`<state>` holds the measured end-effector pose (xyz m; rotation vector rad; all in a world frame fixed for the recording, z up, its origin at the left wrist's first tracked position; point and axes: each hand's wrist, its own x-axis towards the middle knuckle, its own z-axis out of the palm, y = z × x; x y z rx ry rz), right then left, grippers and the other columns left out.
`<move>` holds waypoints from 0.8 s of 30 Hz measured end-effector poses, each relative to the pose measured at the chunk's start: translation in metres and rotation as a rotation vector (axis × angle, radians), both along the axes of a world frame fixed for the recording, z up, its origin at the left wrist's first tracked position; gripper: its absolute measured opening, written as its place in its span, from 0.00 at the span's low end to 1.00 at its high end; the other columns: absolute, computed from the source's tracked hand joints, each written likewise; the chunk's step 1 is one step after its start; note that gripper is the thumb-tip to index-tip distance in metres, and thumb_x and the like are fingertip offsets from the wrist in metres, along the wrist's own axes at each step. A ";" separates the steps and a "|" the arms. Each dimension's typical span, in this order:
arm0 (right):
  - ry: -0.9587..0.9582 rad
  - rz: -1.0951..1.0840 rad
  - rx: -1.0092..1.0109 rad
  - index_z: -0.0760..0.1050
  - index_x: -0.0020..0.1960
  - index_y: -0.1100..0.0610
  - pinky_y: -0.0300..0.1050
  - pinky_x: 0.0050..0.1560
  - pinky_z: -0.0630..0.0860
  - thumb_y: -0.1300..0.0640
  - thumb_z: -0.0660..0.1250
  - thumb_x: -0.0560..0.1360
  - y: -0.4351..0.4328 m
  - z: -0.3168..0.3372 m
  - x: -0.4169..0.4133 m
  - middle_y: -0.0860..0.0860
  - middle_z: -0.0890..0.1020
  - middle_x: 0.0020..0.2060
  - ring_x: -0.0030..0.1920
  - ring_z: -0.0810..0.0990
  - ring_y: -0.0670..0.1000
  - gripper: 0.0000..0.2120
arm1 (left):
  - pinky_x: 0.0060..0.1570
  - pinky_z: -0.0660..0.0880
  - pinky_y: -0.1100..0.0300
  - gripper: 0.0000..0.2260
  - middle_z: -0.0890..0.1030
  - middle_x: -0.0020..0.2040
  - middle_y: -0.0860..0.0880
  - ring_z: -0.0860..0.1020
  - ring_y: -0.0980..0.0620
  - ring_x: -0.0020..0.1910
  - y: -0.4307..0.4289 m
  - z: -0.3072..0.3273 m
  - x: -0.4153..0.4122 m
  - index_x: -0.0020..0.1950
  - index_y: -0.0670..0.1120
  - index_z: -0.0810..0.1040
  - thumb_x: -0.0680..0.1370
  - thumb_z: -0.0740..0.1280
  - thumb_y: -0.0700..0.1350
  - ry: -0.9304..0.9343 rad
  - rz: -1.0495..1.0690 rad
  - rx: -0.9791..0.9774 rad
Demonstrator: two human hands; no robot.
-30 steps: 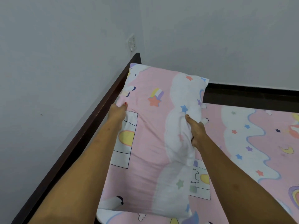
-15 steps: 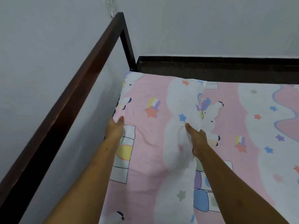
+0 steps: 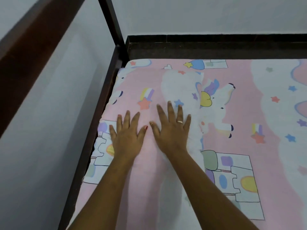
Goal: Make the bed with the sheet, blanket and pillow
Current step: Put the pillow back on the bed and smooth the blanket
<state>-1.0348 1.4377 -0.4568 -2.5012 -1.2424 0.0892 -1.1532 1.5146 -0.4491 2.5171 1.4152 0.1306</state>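
Half a second ago both hands were gripping the pillow by its long sides, the left one at the edge near the frame and the right one bunching the white part of the cover. Now neither hand grips anything: both lie flat on top of the pillow, and the pillow lies down on the bed instead of being held. The view has also come closer and lower, so the corner post looks taller.

On the far left there is the grey wall (image 3: 49, 113), and then the dark wooden bed frame (image 3: 93, 130) which runs along the side of the mattress up to the corner post.

Just beside the frame lies the pillow (image 3: 149, 87), in the corner of the bed, with its long side along the frame. Its cover has the same pink and white pattern as the sheet (image 3: 249, 113) under it, so the right edge of the pillow is hard to follow.

The left hand (image 3: 127, 135) rests palm down on the pink part of the pillow, with the fingers spread and straight. The right hand (image 3: 171, 130) is just beside it, also palm down and spread, a little further forward, with a ring on one finger. The two thumbs almost touch. Both forearms reach forward from the bottom of the view.

To the right the sheet covers the mattress flat, with a unicorn, stars and castles.
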 end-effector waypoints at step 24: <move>0.217 0.082 -0.345 0.38 0.75 0.35 0.74 0.66 0.37 0.30 0.42 0.75 0.030 -0.037 0.022 0.43 0.38 0.77 0.75 0.34 0.61 0.31 | 0.71 0.43 0.40 0.33 0.49 0.78 0.50 0.47 0.47 0.77 -0.011 -0.043 -0.011 0.77 0.58 0.47 0.73 0.37 0.67 0.131 0.051 0.104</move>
